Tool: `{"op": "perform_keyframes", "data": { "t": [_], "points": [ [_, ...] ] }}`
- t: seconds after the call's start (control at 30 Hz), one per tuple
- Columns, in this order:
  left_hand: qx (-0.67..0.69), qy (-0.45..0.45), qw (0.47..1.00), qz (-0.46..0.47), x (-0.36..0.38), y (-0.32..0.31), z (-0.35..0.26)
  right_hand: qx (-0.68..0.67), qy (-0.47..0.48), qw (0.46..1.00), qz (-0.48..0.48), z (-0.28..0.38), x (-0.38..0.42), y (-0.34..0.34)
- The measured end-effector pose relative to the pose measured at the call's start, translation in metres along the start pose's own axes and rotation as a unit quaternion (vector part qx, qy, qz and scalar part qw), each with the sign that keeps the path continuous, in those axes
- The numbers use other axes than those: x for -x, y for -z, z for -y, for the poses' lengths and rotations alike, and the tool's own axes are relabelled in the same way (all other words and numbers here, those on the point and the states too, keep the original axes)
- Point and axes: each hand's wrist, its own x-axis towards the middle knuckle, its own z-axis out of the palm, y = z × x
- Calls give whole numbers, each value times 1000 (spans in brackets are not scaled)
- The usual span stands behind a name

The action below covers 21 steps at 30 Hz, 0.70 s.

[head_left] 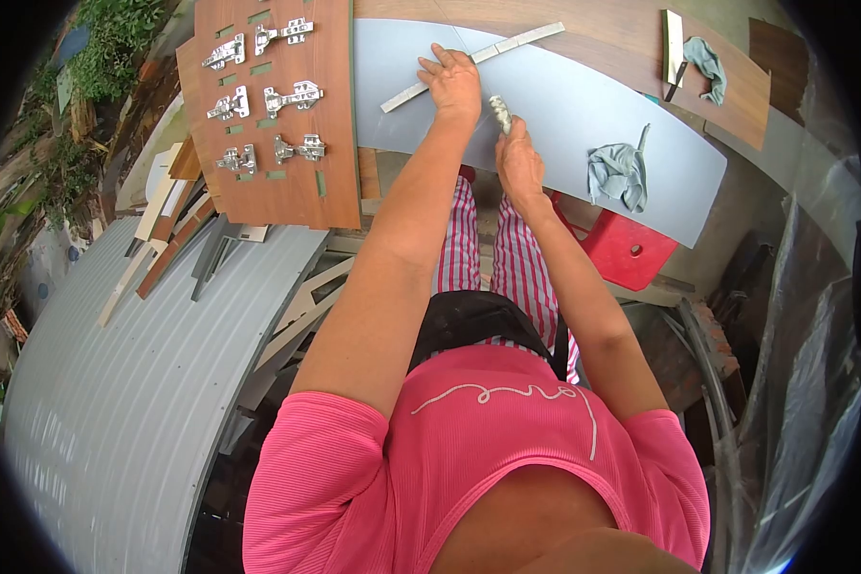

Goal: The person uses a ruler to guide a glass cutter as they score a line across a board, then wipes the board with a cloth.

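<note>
My left hand (452, 84) lies on a pale grey glossy panel (564, 115), fingers spread, beside and partly over a narrow straight strip (521, 43) with marks across it. The strip lies at a slant on the panel. My right hand (519, 161) is closed around a slim tool with a whitish, lumpy end (500, 113) pointing away from me, just right of my left hand. Its working tip is too small to make out. A crumpled grey-green cloth (619, 177) lies on the panel to the right.
At left, a brown wooden board (287, 191) carries several metal cabinet hinges (297, 98). Another cloth (706, 69) and a light strip (673, 46) lie at the far right. A red stool (631, 251) stands below the panel. Corrugated sheet metal (143, 364) and wood offcuts (167, 225) are at lower left.
</note>
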Motion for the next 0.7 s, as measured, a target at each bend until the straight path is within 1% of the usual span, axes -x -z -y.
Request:
{"op": "perform_keyframes", "data": {
  "t": [0.07,0.2,0.27,0.4,0.47,0.5,0.6,0.67,0.7],
  "points": [
    [-8,-3,1000,-5,1,2,0,2,5,999,43,9,-14,5],
    [1,2,1000,-7,-1,0,1,1,11,999,42,-8,6,3],
    [-19,-6,999,-30,2,3,1,-10,-13,998,56,-23,26,2],
    [-18,-5,999,-28,2,-1,1,11,-20,997,69,-16,8,-2],
    [-16,-7,999,-27,2,0,1,8,14,998,57,0,-18,-1],
    [-18,-7,999,-27,2,-1,1,5,15,998,57,0,-18,0],
    [-4,-4,999,-35,1,0,1,6,10,997,74,-9,-1,9],
    [-11,-6,1000,-26,1,1,1,1,-32,995,93,-32,33,11],
    [-9,-2,1000,-26,-1,2,2,4,-28,995,95,-34,32,11]
  ]
}}
